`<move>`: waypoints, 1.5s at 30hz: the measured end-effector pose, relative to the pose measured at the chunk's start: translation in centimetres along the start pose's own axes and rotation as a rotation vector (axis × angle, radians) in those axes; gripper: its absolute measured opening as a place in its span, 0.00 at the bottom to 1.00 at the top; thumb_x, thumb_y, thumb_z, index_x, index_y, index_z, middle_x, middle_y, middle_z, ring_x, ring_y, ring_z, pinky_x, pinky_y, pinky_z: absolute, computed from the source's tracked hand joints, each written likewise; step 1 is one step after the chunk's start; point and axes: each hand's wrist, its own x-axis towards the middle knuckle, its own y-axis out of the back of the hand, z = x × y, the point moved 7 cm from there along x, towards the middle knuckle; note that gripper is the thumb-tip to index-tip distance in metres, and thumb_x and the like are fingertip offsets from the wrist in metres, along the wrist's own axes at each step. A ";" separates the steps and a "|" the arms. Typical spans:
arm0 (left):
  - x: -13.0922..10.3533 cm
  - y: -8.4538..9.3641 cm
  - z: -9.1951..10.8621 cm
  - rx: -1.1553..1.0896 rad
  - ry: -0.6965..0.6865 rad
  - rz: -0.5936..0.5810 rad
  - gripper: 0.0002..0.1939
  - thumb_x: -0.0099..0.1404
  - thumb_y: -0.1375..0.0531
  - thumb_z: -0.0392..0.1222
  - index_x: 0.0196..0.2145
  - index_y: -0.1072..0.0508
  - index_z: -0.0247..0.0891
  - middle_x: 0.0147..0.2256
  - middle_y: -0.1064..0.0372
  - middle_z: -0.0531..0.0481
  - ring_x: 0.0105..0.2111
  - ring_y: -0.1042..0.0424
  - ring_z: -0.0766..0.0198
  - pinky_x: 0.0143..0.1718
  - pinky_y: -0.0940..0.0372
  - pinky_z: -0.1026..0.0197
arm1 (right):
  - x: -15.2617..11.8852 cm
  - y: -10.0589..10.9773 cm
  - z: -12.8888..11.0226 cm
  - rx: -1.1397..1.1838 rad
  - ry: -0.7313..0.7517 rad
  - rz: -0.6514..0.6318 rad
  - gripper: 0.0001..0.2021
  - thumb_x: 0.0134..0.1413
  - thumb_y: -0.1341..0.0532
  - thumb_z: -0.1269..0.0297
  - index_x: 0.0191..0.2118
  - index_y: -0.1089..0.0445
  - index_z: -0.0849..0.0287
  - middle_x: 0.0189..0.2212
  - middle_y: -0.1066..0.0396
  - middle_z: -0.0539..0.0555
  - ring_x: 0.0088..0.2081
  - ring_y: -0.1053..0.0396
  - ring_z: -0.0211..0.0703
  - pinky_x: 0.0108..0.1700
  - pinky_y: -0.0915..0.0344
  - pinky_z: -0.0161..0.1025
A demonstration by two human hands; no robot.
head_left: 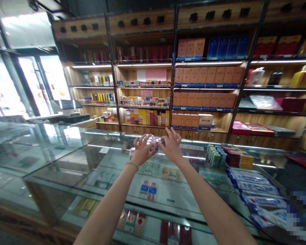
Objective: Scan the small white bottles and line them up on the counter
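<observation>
A cluster of small white round-topped containers (151, 139) is held just above the glass counter (112, 166). My left hand (142, 151) curls its fingers and thumb around the cluster's near left side. My right hand (172, 144) meets the cluster's right side with thumb and index finger in a pinch, its other fingers raised and spread. Parts of the containers are hidden by my fingers, and their labels are too small to read. Another white container (132, 153) stands on the counter beside my left wrist.
To the right on the counter are green and white tubes (214, 154), stacked dark red and yellow packs (237, 157) and a row of blue and white packets (257, 190). Flat packs (148, 190) lie under the glass. Shelves with orange boxes (206, 76) stand behind.
</observation>
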 end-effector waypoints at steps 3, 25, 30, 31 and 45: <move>-0.2 0.0 -1.4 0.015 0.018 0.032 0.24 0.59 0.33 0.57 0.51 0.25 0.50 0.66 0.42 0.42 0.67 0.47 0.44 0.66 0.63 0.36 | 0.6 -1.0 0.2 0.015 -0.062 0.018 0.11 0.64 0.41 0.55 0.43 0.26 0.56 0.69 0.46 0.60 0.71 0.58 0.56 0.67 0.60 0.60; -1.8 -0.5 -2.8 0.067 0.092 0.076 0.14 0.65 0.37 0.44 0.49 0.24 0.56 0.66 0.42 0.48 0.66 0.46 0.45 0.66 0.65 0.33 | -1.4 -10.7 1.0 -0.043 -0.076 -0.104 0.10 0.62 0.40 0.58 0.42 0.25 0.56 0.67 0.41 0.61 0.69 0.52 0.59 0.66 0.59 0.63; -1.8 -0.9 -2.6 0.064 0.082 0.054 0.12 0.66 0.38 0.44 0.47 0.23 0.55 0.67 0.42 0.49 0.67 0.46 0.45 0.66 0.67 0.32 | -2.0 -11.6 1.0 -0.068 -0.090 -0.089 0.13 0.64 0.41 0.55 0.48 0.27 0.54 0.68 0.44 0.60 0.70 0.54 0.58 0.66 0.59 0.62; -1.8 -0.9 -2.5 0.070 0.078 0.050 0.12 0.66 0.38 0.44 0.47 0.23 0.55 0.67 0.42 0.49 0.67 0.46 0.45 0.66 0.67 0.31 | -2.0 -11.7 1.1 -0.070 -0.089 -0.088 0.13 0.64 0.42 0.55 0.49 0.28 0.54 0.68 0.44 0.60 0.70 0.54 0.58 0.66 0.58 0.62; -2.1 -1.6 -2.1 0.042 0.087 0.008 0.12 0.65 0.37 0.43 0.46 0.24 0.54 0.67 0.43 0.50 0.67 0.48 0.45 0.67 0.68 0.31 | -5.0 -12.3 1.6 -0.051 0.015 -0.100 0.30 0.52 0.36 0.61 0.62 0.40 0.52 0.70 0.51 0.62 0.71 0.57 0.57 0.68 0.61 0.59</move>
